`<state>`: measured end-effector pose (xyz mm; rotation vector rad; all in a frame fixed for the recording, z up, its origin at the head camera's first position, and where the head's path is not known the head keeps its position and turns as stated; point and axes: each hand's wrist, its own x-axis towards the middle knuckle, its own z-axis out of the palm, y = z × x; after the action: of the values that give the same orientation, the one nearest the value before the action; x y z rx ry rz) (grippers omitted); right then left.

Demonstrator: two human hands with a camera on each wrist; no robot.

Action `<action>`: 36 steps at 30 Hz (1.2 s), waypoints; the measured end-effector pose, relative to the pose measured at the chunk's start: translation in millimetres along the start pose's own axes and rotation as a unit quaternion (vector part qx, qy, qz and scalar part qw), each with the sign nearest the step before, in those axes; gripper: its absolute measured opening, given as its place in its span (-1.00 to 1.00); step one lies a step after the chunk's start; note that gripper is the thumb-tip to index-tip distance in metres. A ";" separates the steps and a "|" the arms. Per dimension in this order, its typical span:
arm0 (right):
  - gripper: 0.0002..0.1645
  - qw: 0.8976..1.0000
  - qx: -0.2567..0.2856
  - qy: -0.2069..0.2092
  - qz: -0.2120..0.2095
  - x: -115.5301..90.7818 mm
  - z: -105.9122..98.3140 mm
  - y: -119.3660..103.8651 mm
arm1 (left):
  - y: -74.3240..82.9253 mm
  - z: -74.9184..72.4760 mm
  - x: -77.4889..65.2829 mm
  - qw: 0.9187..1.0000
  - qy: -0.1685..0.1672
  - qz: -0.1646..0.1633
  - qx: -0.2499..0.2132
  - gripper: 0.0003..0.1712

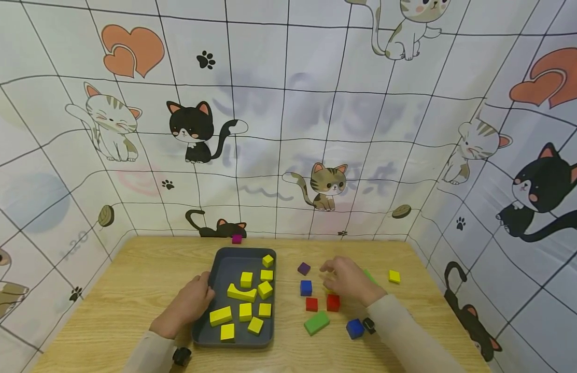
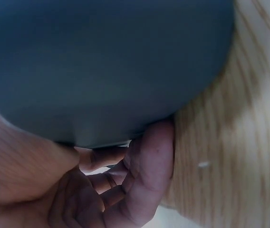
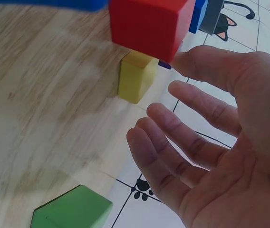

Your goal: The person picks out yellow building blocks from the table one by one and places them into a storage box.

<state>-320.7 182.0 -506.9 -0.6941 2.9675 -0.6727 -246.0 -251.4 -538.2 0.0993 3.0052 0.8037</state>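
My left hand (image 1: 190,300) grips the left rim of a dark grey tray (image 1: 220,282). In the left wrist view its curled fingers (image 2: 147,166) lie against the tray's outer wall. Several yellow blocks, among them an arch-shaped one (image 1: 241,293), lie in the tray. To the right, my right hand (image 1: 349,280) is over the loose blocks with its fingers apart and relaxed, holding nothing. A yellow block (image 3: 137,76) stands just beyond its fingertips in the right wrist view, mostly hidden by the hand from the head view. A red block (image 3: 147,28) is near the thumb.
Between tray and right hand lie a purple block (image 1: 304,268), a blue block (image 1: 306,288), a smaller red block (image 1: 311,304) and a green block (image 1: 317,323). Another blue block (image 1: 355,328) is by the right wrist. A yellow block (image 1: 394,276) lies far right; a magenta block (image 1: 237,239) sits behind the tray.
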 end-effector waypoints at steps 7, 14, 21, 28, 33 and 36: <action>-0.62 1.000 -0.007 -0.013 -0.004 -3.7 0.2 1.9 | 1.0 -1.0 -1.3 1.000 0.001 0.000 -0.001 -0.40; -0.59 0.999 -0.009 -0.027 -0.015 -3.9 0.3 3.2 | 0.3 -2.0 -0.9 1.000 -0.004 -0.009 0.006 -0.38; -0.61 0.999 0.005 -0.037 -0.007 -2.3 0.8 3.0 | -0.3 -2.8 0.2 1.000 0.003 0.006 0.003 -0.41; -0.67 0.999 0.001 -0.044 0.007 -2.2 1.7 3.0 | 0.0 -2.2 0.4 1.000 0.002 0.006 0.002 -0.41; -0.70 0.999 -0.003 -0.041 0.002 -1.6 3.0 4.9 | -0.5 -1.6 0.3 1.000 -0.001 0.002 0.000 -0.40; -0.70 0.999 -0.006 -0.040 0.000 -1.3 3.6 5.3 | -1.0 -1.2 0.1 1.000 -0.001 0.002 0.002 -0.39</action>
<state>-321.3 185.3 -512.4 -0.7051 2.9005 -0.6121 -246.2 -252.9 -537.6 0.1063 3.0046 0.7986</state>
